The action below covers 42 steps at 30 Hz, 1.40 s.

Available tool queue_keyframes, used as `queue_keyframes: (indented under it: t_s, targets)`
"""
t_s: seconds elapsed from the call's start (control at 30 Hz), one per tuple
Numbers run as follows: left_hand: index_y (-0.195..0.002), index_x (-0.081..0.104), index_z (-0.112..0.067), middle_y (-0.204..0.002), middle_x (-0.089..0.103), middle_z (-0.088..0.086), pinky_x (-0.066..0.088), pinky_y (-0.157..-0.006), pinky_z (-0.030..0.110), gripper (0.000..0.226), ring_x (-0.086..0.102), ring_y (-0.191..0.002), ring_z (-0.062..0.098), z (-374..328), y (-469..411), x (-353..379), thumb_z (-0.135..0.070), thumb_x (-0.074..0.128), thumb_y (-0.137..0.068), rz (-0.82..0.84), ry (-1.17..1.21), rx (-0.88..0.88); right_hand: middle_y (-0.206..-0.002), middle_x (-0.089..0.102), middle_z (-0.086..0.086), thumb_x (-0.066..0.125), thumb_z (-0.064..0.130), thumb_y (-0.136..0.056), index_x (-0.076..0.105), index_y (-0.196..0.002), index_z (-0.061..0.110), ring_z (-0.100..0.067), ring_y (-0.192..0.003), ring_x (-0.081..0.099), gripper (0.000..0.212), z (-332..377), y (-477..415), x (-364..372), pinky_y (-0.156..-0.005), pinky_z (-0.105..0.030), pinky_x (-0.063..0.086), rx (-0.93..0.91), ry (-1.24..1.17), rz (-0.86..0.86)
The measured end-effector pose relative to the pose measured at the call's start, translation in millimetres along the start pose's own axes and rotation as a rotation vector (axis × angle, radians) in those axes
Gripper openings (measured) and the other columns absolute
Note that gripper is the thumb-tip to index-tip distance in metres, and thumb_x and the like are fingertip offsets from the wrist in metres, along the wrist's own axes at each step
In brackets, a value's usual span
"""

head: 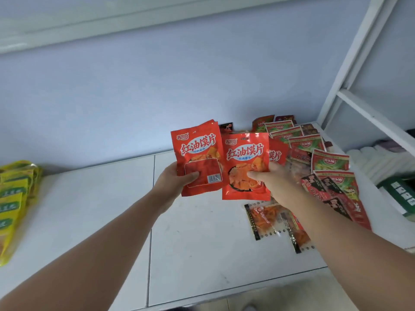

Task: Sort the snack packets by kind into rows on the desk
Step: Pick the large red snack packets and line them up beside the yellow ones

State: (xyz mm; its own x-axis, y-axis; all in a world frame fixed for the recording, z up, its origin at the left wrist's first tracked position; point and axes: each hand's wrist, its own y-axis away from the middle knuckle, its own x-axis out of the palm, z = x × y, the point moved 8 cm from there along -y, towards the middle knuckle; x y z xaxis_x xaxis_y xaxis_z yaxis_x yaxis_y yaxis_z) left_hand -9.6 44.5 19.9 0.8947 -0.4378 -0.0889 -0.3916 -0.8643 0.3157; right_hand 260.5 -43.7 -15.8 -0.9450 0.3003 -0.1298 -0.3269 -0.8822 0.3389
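My left hand (pixel 174 181) grips an orange-red snack packet (pixel 198 153), held upright above the white desk (pixel 202 254); another packet's edge shows behind it. My right hand (pixel 272 181) pinches a second packet of the same kind (pixel 247 158) right beside the first. A third one (pixel 277 154) lies partly hidden behind it. To the right lies a mixed pile: red-and-green packets (pixel 330 161), dark red-and-black packets (pixel 332 191) and clear packets with orange strips (pixel 265 218). Yellow-green packets (pixel 13 198) lie overlapped at the desk's left edge.
A pale blue wall rises behind the desk. A white ladder frame (pixel 359 63) slants up at the right, with a green box (pixel 402 196) and white bedding beyond it. The desk's front edge runs along the bottom.
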Motion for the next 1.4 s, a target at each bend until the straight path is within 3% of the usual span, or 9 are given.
queue_keyframes:
  t_s: [0.07,0.2,0.33,0.47,0.8,1.2,1.4]
  targets:
    - [-0.125,0.066,-0.025,-0.116,0.077,-0.002,0.056,-0.099,0.052,0.042,0.075,-0.105,0.023,-7,0,-18,-0.023,0.083,-0.087,-0.023,0.008,0.024,-0.093,0.078,0.015,0.084,0.032,-0.079,0.076,-0.097,0.029,-0.012,-0.096,0.071,0.021,-1,6,17,-0.082,-0.031,0.05,-0.001,0.007,0.026]
    - [-0.126,0.065,-0.027,-0.115,0.077,-0.003,0.057,-0.097,0.05,0.043,0.076,-0.104,0.021,-11,4,-53,-0.028,0.083,-0.087,-0.046,-0.003,0.065,-0.102,0.078,0.006,0.084,0.026,-0.08,0.072,-0.111,0.021,-0.019,-0.102,0.072,0.033,-7,14,56,-0.093,-0.038,0.055,0.028,-0.009,0.069]
    - [-0.126,0.065,-0.027,-0.115,0.077,-0.004,0.058,-0.096,0.049,0.04,0.076,-0.103,0.021,1,14,-97,-0.029,0.08,-0.089,-0.058,0.003,0.075,-0.1,0.079,0.006,0.082,0.019,-0.081,0.075,-0.105,0.025,-0.017,-0.096,0.075,0.026,-7,17,108,-0.098,-0.044,0.055,0.031,-0.024,0.117]
    - [-0.124,0.066,-0.025,-0.114,0.078,-0.004,0.059,-0.095,0.047,0.035,0.076,-0.102,0.02,11,27,-163,-0.026,0.078,-0.091,-0.097,0.038,0.091,-0.106,0.078,-0.002,0.081,0.014,-0.081,0.074,-0.113,0.019,-0.025,-0.1,0.075,0.033,-9,26,175,-0.1,-0.049,0.054,0.092,-0.092,0.159]
    - [-0.127,0.063,-0.022,-0.115,0.077,-0.004,0.061,-0.09,0.039,0.034,0.076,-0.102,0.018,50,61,-290,-0.028,0.073,-0.095,-0.139,0.092,0.083,-0.114,0.075,0.0,0.079,0.031,-0.086,0.066,-0.124,0.023,-0.028,-0.111,0.069,0.041,-8,58,321,-0.102,-0.053,0.053,0.119,0.028,0.196]
    - [-0.117,0.065,-0.03,-0.105,0.079,-0.012,0.062,-0.073,0.025,0.028,0.077,-0.094,0.012,47,74,-343,-0.031,0.076,-0.092,-0.285,0.053,0.084,-0.105,0.078,0.005,0.081,0.034,-0.083,0.071,-0.113,0.029,-0.024,-0.104,0.073,0.031,8,43,387,-0.099,-0.051,0.055,0.111,0.083,0.343]
    - [-0.115,0.067,-0.028,-0.102,0.08,-0.008,0.063,-0.076,0.033,0.028,0.078,-0.092,0.014,41,79,-358,-0.023,0.079,-0.089,-0.384,-0.004,0.065,-0.105,0.078,0.004,0.08,0.029,-0.084,0.07,-0.115,0.026,-0.025,-0.103,0.073,0.033,10,31,396,-0.098,-0.051,0.055,0.106,0.08,0.401]
